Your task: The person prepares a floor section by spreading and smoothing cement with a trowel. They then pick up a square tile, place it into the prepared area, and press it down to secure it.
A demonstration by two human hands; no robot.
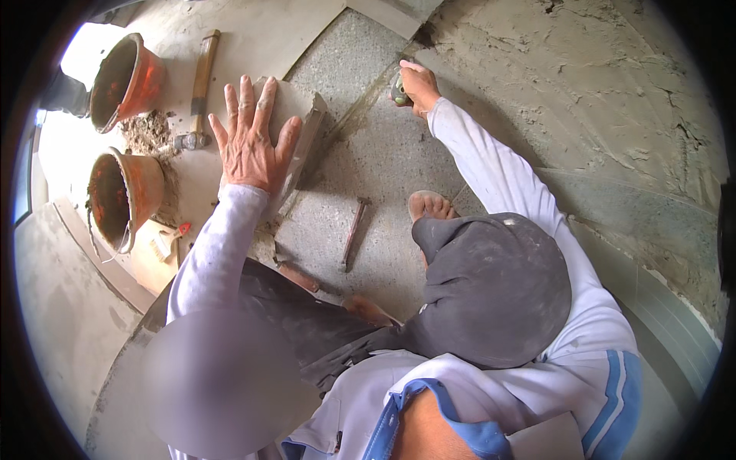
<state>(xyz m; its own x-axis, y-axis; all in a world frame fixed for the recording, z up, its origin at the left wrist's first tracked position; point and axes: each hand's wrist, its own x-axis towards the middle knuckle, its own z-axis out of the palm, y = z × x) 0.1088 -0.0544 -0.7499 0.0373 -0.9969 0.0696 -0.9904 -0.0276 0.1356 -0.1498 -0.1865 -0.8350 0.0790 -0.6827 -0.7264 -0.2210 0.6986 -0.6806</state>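
Observation:
My left hand [251, 147] has its fingers spread over a grey tile block [307, 138], resting on or just above it. My right hand [416, 88] is wrapped round a small dark green tool [399, 90] at the edge where the speckled floor [345, 84] meets a rough mortar surface [552, 77]. A slim metal chisel or bar [354, 234] lies on that floor between my arms, near my bare foot [433, 205]. To the left of my left hand lies a wooden-handled hammer [201, 84].
Two mortar-stained orange buckets [146, 80] [142, 195] stand at the left, with mortar crumbs [146, 134] between them and a brush [162, 244] nearby. A dark, unclear shape [65, 96] is at the far left. Large grey boards [314, 15] lie at the top.

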